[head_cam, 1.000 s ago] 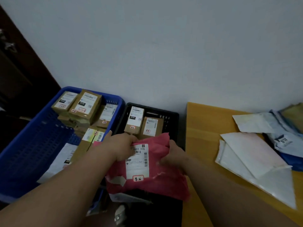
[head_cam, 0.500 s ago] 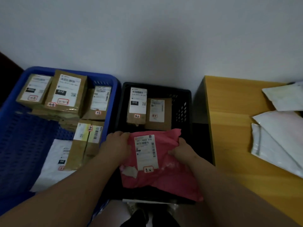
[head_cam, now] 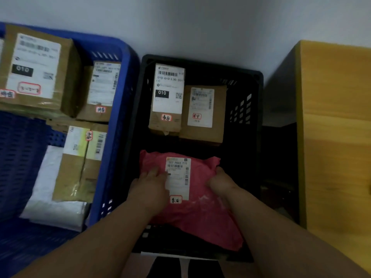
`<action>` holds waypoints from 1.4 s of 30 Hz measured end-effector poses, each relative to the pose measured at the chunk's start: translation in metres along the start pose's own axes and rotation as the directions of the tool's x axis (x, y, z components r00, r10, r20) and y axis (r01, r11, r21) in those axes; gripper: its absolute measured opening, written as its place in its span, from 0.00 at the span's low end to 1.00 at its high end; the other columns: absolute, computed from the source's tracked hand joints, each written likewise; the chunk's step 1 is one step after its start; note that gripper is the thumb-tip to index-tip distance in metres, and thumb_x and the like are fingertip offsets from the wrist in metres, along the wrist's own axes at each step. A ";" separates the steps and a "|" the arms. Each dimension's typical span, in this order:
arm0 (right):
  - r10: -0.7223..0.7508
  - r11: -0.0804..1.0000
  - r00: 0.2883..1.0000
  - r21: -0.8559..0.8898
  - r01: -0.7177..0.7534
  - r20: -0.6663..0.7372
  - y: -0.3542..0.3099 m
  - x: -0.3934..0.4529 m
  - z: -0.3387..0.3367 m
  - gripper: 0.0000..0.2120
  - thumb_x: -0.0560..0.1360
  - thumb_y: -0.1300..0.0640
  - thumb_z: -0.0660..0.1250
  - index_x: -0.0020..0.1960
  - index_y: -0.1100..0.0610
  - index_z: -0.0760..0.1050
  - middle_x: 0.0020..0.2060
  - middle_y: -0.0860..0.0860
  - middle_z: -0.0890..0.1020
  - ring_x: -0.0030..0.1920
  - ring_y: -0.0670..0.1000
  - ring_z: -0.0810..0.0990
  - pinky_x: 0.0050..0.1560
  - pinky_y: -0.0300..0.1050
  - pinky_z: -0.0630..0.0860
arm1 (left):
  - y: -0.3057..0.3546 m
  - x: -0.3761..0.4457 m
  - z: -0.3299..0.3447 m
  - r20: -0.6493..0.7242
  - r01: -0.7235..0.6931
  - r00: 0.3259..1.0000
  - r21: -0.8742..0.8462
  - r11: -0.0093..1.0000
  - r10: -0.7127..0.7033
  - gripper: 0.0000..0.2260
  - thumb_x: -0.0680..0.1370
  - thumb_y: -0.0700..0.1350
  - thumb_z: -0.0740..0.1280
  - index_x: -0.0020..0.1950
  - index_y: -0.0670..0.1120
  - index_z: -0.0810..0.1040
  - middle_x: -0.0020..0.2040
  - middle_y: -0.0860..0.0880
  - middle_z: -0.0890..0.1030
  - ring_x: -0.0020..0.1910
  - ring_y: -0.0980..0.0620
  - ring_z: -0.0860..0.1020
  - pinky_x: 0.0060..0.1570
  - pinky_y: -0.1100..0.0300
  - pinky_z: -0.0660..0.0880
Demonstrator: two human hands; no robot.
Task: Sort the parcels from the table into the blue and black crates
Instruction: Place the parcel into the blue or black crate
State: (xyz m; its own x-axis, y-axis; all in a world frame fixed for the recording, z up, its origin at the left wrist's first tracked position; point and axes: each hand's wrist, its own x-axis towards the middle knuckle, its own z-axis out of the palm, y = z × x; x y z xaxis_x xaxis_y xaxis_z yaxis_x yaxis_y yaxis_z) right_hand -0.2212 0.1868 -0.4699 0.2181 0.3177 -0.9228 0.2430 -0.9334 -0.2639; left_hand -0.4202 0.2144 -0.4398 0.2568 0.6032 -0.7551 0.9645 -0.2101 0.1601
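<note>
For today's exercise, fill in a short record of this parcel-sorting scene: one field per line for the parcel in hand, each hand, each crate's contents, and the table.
Parcel in hand: pink mailer bag, white label up, inside the black crate
Left hand: rests on the bag's left part, beside the label
Right hand: grips the bag's right edge
Black crate contents: two brown boxes at the far end, plus the bag
Blue crate contents: several brown boxes, one white bag
Table: right of the black crate
</note>
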 end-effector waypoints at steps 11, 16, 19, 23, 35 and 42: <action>-0.058 0.994 0.982 -0.106 0.039 -0.182 0.012 0.052 0.017 0.50 0.76 0.53 0.70 0.79 0.48 0.34 0.78 0.57 0.48 0.75 0.61 0.58 0.72 0.54 0.63 | 0.007 0.052 0.043 0.216 0.079 0.974 -0.014 0.997 -0.074 0.28 0.81 0.56 0.59 0.79 0.54 0.54 0.79 0.50 0.56 0.75 0.45 0.59 0.72 0.47 0.60; -0.266 0.922 0.918 -0.356 0.153 -0.294 0.021 0.050 0.020 0.51 0.72 0.56 0.71 0.80 0.49 0.38 0.79 0.56 0.41 0.76 0.62 0.51 0.74 0.57 0.58 | 0.007 0.060 0.053 0.244 0.142 0.962 -0.082 0.987 -0.118 0.30 0.80 0.57 0.59 0.79 0.55 0.51 0.79 0.49 0.54 0.76 0.44 0.56 0.73 0.46 0.61; -0.329 0.901 0.881 -0.394 0.185 -0.340 0.024 0.051 0.021 0.50 0.71 0.56 0.71 0.80 0.49 0.40 0.78 0.56 0.43 0.75 0.62 0.53 0.72 0.56 0.61 | 0.011 0.061 0.048 0.027 0.135 0.991 -0.136 0.981 -0.133 0.32 0.78 0.55 0.62 0.79 0.56 0.52 0.78 0.48 0.51 0.74 0.43 0.55 0.71 0.46 0.62; -0.320 0.901 0.910 -0.382 0.206 -0.264 0.025 0.064 0.024 0.42 0.74 0.54 0.69 0.78 0.46 0.47 0.78 0.55 0.43 0.75 0.62 0.55 0.73 0.56 0.61 | 0.015 0.073 0.037 -0.213 0.108 0.968 -0.112 0.988 -0.130 0.33 0.77 0.52 0.65 0.78 0.58 0.52 0.75 0.44 0.51 0.71 0.41 0.54 0.68 0.45 0.63; -0.363 0.673 0.931 -0.680 0.290 0.038 0.034 0.111 0.039 0.48 0.70 0.35 0.70 0.79 0.42 0.45 0.78 0.52 0.36 0.78 0.60 0.37 0.77 0.64 0.44 | 0.010 0.116 0.055 0.209 0.178 0.963 -0.017 0.984 -0.171 0.37 0.80 0.59 0.59 0.78 0.59 0.35 0.80 0.45 0.48 0.78 0.42 0.51 0.74 0.43 0.47; -0.314 0.615 0.935 -0.714 0.334 0.167 0.038 0.129 0.051 0.46 0.73 0.38 0.68 0.80 0.45 0.42 0.80 0.52 0.45 0.78 0.61 0.42 0.76 0.63 0.44 | 0.005 0.135 0.062 0.127 0.124 0.983 0.076 0.989 -0.133 0.43 0.77 0.58 0.64 0.78 0.56 0.34 0.80 0.47 0.39 0.78 0.42 0.42 0.75 0.43 0.41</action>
State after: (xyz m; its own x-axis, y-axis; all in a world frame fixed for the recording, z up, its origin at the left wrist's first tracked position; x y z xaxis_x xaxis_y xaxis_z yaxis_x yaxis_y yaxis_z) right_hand -0.2325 0.1840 -0.6134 -0.0304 0.5625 -0.8263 0.8972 -0.3490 -0.2705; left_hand -0.3848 0.2470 -0.5800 0.1166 0.5233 -0.8441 0.9813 -0.1917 0.0167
